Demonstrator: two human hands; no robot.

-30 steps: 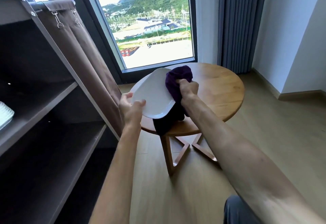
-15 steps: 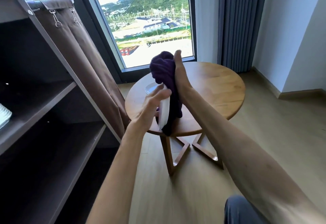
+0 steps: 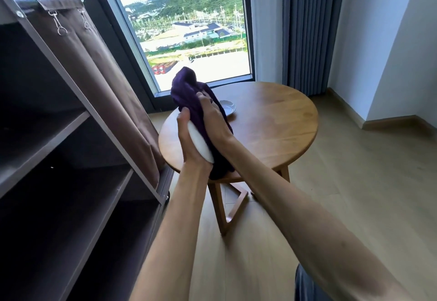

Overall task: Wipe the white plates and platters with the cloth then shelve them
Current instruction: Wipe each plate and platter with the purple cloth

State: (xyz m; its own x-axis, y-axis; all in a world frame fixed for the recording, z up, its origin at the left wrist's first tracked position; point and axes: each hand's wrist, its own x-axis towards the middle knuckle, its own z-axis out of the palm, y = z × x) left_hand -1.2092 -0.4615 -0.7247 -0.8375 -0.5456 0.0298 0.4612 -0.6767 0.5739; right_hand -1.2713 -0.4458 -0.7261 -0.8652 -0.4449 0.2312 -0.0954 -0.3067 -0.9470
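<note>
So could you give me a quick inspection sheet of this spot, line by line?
Surface: round wooden table, bare wood over most of its top.
Job's things: white plate held on edge above the table's near rim; purple cloth bunched against it; a second white dish lies on the table.
Clutter: nothing seen.
Grips: left hand holds the plate from the left; right hand presses the cloth onto it.
Cables: nothing seen.
Surroundings: dark shelf unit on the left with a brown fabric cover, window behind, grey curtain, wooden floor.
</note>
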